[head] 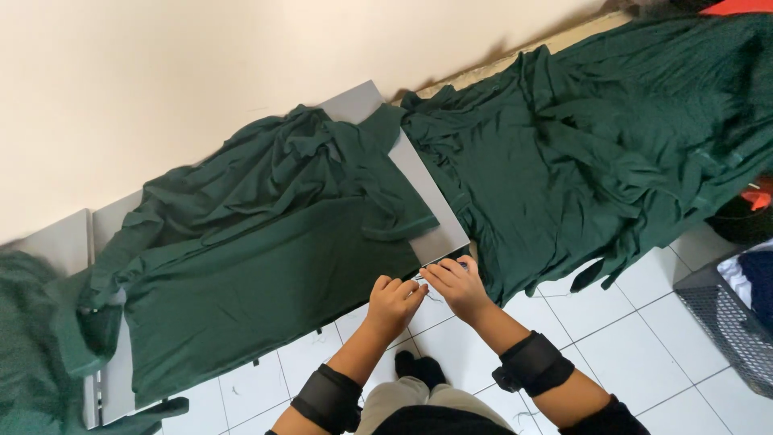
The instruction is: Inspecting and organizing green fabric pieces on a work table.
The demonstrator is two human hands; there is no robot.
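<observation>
Pinching: left hand (394, 301) and right hand (459, 283) meet at the near corner of the grey flat table (439, 238), fingers curled closed; a thin pale thread (425, 279) seems caught between them, too small to be sure.
Left fingers (407, 292): bent, tips touching the right fingertips.
Right fingers (443, 274): bent over the table corner, just beside a small dark object that cannot be identified.
Dark green flat-spread knit garment (266, 274): lies on the table to the left of the fingers, long axis running from lower left up towards the corner, its near hem along the table edge.
Dark green heaped pile of fabric (596, 145): beyond and right of the fingers, draping to the white tiled floor (644, 338).
Black wrist bands (531, 362): one on each forearm, behind the fingers.
Grey mesh basket (725, 322): well right of the fingers.
</observation>
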